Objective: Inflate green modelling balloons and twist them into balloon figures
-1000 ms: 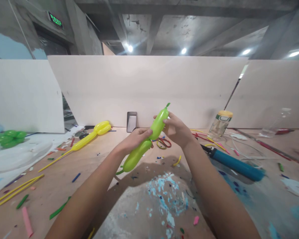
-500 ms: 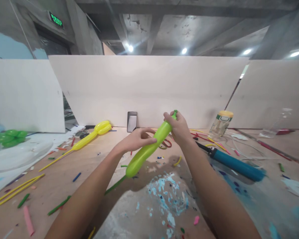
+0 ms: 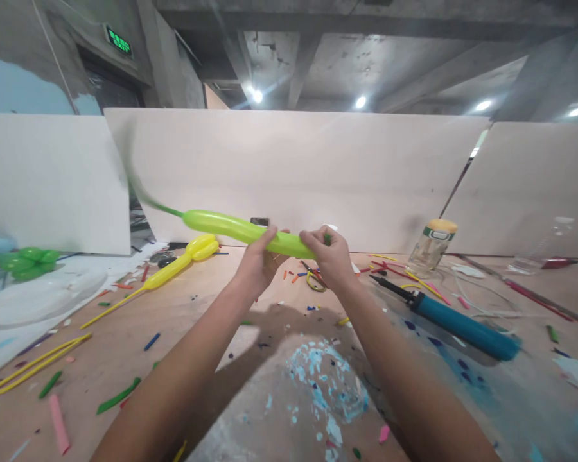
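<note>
Through the head camera I'm holding the green balloon [image 3: 216, 222] up in front of me, above the table [image 3: 270, 340], with both hands. My left hand [image 3: 257, 264] is gripping it right of its middle, the thumb lying along the near side and the fingers reaching behind. My right hand [image 3: 331, 251] is pinching its right end between thumb and fingers, and a darker green bit is showing among those fingers. Left of the grip, the inflated length is running out and slightly upward, its thin tail curving up in a blur before the white board [image 3: 366, 173].

Just behind the balloon, near my left thumb, a dark phone-like object [image 3: 259, 221] is partly showing. Below the right hand, scissors [image 3: 316, 281] are lying among coloured scraps. Well left of the grip, a yellow balloon [image 3: 169, 270] is resting on the table. To the right, a blue pump [image 3: 467, 325] is lying with its nozzle pointing toward my right hand, and beyond it a yellow-lidded bottle [image 3: 432, 247] is standing.
</note>
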Demonstrator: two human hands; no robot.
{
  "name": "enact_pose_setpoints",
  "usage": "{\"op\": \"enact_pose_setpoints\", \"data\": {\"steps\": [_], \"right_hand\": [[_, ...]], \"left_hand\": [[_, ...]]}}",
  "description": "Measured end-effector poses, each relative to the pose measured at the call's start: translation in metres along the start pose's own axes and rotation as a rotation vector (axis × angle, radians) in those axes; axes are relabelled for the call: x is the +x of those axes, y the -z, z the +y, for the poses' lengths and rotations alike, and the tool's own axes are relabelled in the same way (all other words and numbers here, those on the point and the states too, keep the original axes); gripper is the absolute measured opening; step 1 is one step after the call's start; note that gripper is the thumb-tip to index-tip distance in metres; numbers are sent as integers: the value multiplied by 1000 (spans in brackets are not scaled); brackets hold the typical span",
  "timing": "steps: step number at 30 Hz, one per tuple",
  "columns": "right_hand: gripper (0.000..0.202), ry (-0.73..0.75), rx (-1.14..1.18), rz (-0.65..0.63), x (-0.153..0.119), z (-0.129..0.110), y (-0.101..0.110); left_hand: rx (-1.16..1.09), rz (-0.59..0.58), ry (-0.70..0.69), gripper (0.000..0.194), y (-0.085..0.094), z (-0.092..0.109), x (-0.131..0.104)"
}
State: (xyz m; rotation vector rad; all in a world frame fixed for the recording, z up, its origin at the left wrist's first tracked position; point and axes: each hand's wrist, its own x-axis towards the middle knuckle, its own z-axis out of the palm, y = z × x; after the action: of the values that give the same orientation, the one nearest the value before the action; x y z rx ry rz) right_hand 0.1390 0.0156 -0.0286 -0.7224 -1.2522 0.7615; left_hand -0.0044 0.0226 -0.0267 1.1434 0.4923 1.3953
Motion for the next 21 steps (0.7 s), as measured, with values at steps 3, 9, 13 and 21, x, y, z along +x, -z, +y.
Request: {"op": "enact_pose_setpoints", "data": {"steps": [3, 9, 13, 21], "right_hand": [[35, -14, -217, -304, -6, -3, 0], [40, 54, -528, -494, -10, -8, 3], [29, 140, -599, -446, -10, -8, -1], [26, 155, -625, -602, -4, -13, 1]], "left_hand": [[-211, 155, -25, 15, 11, 1, 10], [-295, 243, -46, 27, 22, 4, 15], [-460, 303, -28, 30, 21, 2, 14], [-223, 193, 273, 17, 37, 1, 19]]}}
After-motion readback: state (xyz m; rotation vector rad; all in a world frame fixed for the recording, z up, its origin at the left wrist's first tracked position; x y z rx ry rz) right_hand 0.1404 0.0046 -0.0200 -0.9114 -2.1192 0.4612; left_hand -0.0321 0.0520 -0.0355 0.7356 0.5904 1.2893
